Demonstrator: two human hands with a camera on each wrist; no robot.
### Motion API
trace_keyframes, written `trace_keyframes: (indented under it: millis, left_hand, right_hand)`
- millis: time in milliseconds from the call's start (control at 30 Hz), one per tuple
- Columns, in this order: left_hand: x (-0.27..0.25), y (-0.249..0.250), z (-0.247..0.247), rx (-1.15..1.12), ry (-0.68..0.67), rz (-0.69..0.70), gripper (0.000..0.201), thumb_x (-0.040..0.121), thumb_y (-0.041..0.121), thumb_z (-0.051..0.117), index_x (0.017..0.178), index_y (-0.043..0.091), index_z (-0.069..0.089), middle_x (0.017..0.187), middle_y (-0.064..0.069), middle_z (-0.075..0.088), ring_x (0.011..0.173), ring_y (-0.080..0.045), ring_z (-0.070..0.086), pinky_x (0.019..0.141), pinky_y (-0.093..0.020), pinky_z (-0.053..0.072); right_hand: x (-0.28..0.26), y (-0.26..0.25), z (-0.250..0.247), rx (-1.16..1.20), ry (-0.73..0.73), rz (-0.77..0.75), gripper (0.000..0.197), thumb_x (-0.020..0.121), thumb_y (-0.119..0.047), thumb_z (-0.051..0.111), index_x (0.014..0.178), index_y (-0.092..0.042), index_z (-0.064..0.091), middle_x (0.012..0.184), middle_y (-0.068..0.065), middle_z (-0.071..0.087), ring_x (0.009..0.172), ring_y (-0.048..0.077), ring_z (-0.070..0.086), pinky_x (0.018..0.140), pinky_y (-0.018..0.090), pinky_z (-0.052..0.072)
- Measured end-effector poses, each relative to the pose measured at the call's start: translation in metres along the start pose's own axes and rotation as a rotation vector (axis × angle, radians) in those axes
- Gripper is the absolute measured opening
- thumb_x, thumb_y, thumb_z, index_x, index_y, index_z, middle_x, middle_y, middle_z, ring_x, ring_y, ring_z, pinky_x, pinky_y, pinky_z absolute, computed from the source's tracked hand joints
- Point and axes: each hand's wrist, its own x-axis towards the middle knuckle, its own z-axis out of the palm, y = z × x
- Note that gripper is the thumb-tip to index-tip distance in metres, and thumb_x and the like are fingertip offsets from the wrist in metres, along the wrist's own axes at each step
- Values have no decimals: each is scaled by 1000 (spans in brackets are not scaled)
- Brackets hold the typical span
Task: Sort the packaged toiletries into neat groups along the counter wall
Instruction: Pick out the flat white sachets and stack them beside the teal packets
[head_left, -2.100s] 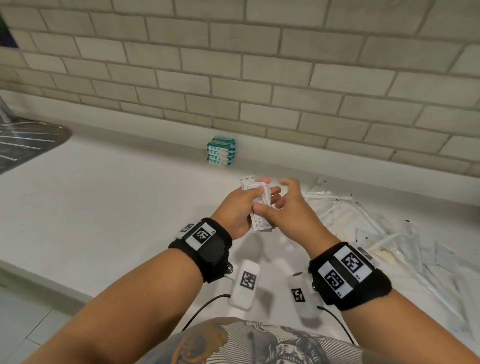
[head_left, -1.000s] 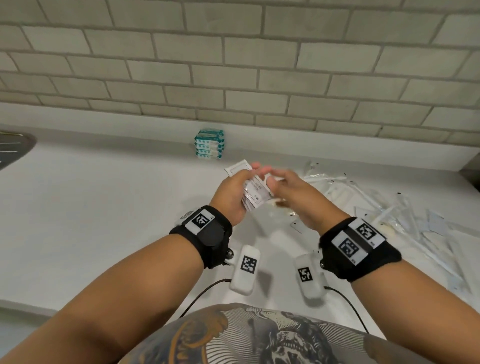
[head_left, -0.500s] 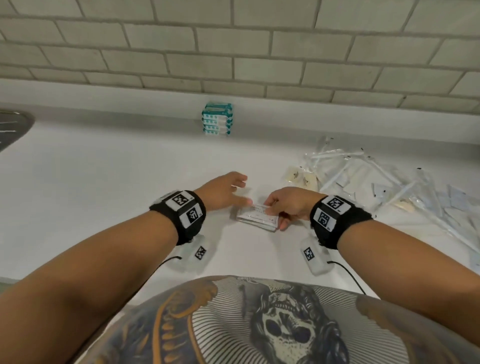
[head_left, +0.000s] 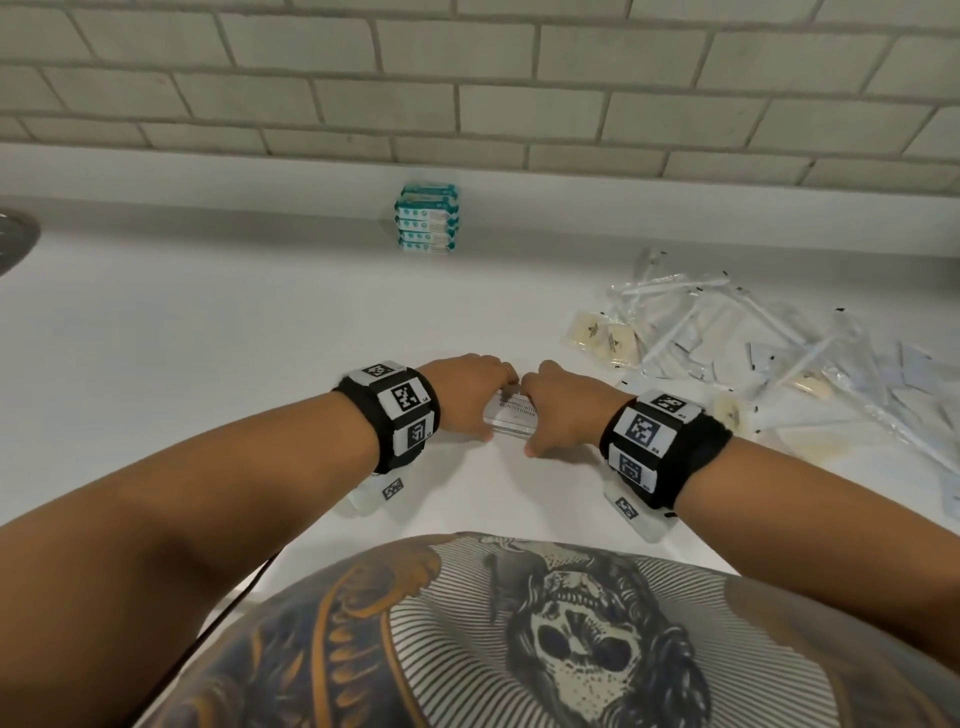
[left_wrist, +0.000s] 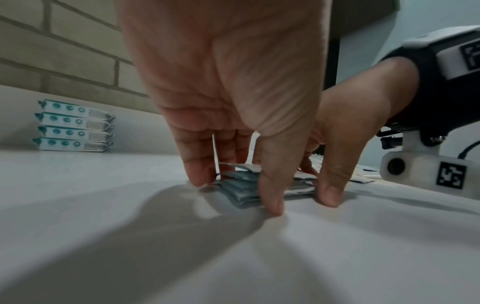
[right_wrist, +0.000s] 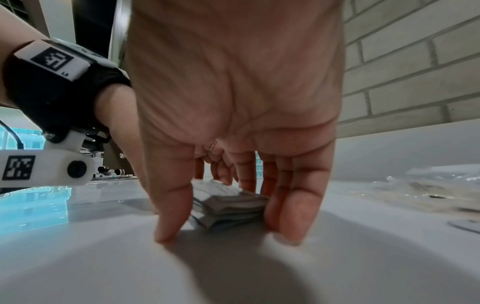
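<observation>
A small stack of white sachets (head_left: 511, 418) lies flat on the white counter (head_left: 208, 338), close to the front edge. My left hand (head_left: 480, 400) and right hand (head_left: 556, 410) bracket it from either side. Each pinches the stack's edges between thumb and fingers, with fingertips down on the counter. In the left wrist view my left hand (left_wrist: 235, 193) has its thumb in front of the stack (left_wrist: 241, 189) and its fingers behind. The right wrist view shows my right hand (right_wrist: 227, 228) around the stack (right_wrist: 228, 207) likewise. A neat stack of teal-and-white packs (head_left: 427, 221) stands against the wall.
A loose heap of clear-wrapped items (head_left: 753, 338) and cream sachets (head_left: 605, 338) spreads over the counter at the right. The rim of a sink (head_left: 15, 239) shows at the far left. A brick wall (head_left: 467, 104) runs along the back.
Both hands held the sachet stack in the air, then brought it down onto the counter. They have since closed in around its edges, and the view has leaned closer.
</observation>
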Motion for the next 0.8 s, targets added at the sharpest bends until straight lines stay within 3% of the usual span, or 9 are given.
trace_keyframes:
  millis: [67, 300, 433, 500, 600, 700, 800]
  left_hand:
    - [-1, 1, -1, 4, -10, -6, 67, 71, 35, 76, 130, 21, 47, 119, 2, 55, 104, -18, 55, 88, -32, 47]
    - [3, 2, -3, 11, -5, -6, 64, 72, 33, 75, 128, 17, 46, 115, 0, 57, 100, -20, 58, 86, -36, 49]
    - [8, -8, -5, -20, 48, -34, 76, 72, 31, 74, 136, 18, 36, 120, -1, 58, 104, -21, 58, 86, -36, 50]
    - [12, -15, -7, -40, 69, -59, 78, 74, 30, 74, 138, 15, 32, 125, -3, 56, 106, -22, 57, 87, -35, 49]
    - [22, -27, -13, -68, 96, -98, 62, 77, 26, 72, 127, 14, 38, 117, -5, 58, 92, -20, 56, 77, -31, 49]
    - [38, -39, -22, -67, 102, -115, 49, 77, 25, 72, 116, 14, 43, 108, -6, 57, 82, -17, 51, 70, -28, 44]
    - [62, -51, -35, -55, 95, -134, 47, 78, 25, 71, 117, 16, 46, 106, -7, 55, 81, -17, 49, 70, -30, 45]
  right_hand:
    - [-1, 0, 1, 11, 26, 0, 54, 70, -32, 73, 116, -16, 48, 110, 5, 42, 79, 21, 56, 62, 30, 46]
    - [5, -2, -2, 10, 36, 1, 56, 67, -30, 72, 117, -16, 51, 101, 2, 42, 77, 21, 58, 64, 33, 54]
    - [19, -4, -15, -17, 21, -7, 64, 68, -30, 71, 127, -23, 49, 101, 1, 40, 78, 20, 57, 65, 32, 54]
    - [28, -3, -23, -28, 12, 11, 60, 70, -29, 71, 124, -20, 50, 103, 1, 41, 79, 19, 56, 64, 30, 50]
    - [44, -1, -35, -51, 2, 50, 49, 71, -28, 72, 112, -14, 50, 104, 2, 42, 79, 19, 54, 63, 30, 48]
    - [67, 3, -48, -66, -6, 50, 48, 72, -27, 73, 112, -14, 50, 101, 2, 41, 80, 19, 54, 63, 30, 47]
    - [94, 11, -64, -88, -15, 43, 50, 73, -26, 74, 115, -13, 50, 103, 2, 42, 83, 20, 55, 67, 31, 49]
